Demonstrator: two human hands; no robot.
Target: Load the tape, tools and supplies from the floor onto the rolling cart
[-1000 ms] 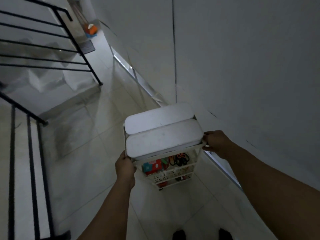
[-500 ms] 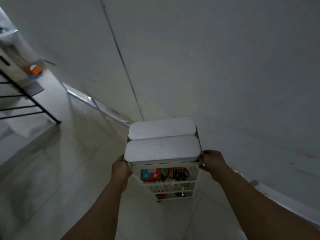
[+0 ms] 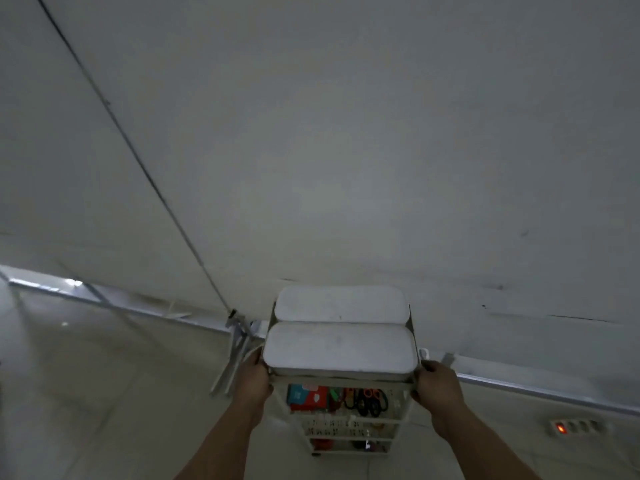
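**Loaded cart held at both sides, facing the wall**

Much of the cart's load is hard to read. The two white lidded boxes [image 3: 339, 348] on the top tier cover everything beneath them from above, and the dim light blurs the lower shelves: small pale and red bits show through the perforated front, but what they are cannot be told. On the middle shelf a red and teal box [image 3: 306, 396] and several pairs of scissors [image 3: 367, 401] with dark and orange handles can be made out. The wheels are not clearly visible, and the person's forearms run off the bottom edge.

The rolling cart [image 3: 405, 407] stands on the tiled floor [image 3: 104, 393], close to the white wall [image 3: 346, 150]. The left hand [image 3: 252, 377] is curled around the cart's left top corner and the right hand [image 3: 438, 384] is closed on the right top corner, both gripping the frame.

Just left of the cart, a folded pale metal frame [image 3: 235, 355] leans by the baseboard. To the right, well apart, a power strip [image 3: 578, 427] with a glowing orange switch lies on the floor.
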